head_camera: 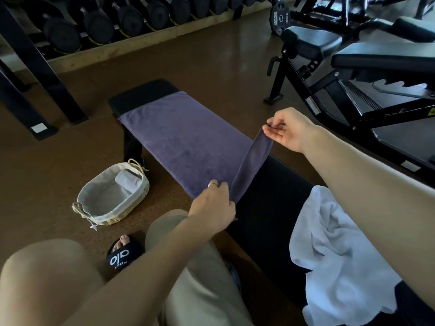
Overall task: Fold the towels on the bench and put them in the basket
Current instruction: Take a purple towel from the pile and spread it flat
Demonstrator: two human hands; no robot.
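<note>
A purple towel (183,142) lies spread along the black bench (270,198). My left hand (213,203) pinches its near left corner. My right hand (286,130) pinches the near right corner, raised a little above the bench, so the near edge stands lifted between them. A crumpled white towel (334,252) lies on the bench close to me, under my right forearm. On the floor left of the bench stands a wicker basket (141,194) with a pale cloth liner, and a rolled white towel (128,181) lies inside it.
A dumbbell rack (117,22) runs along the back wall. Its black frame legs (44,74) stand at far left. An adjustable gym bench and machine (353,67) fill the right side. My knees and a sandalled foot (123,254) are at the bottom left, near the basket.
</note>
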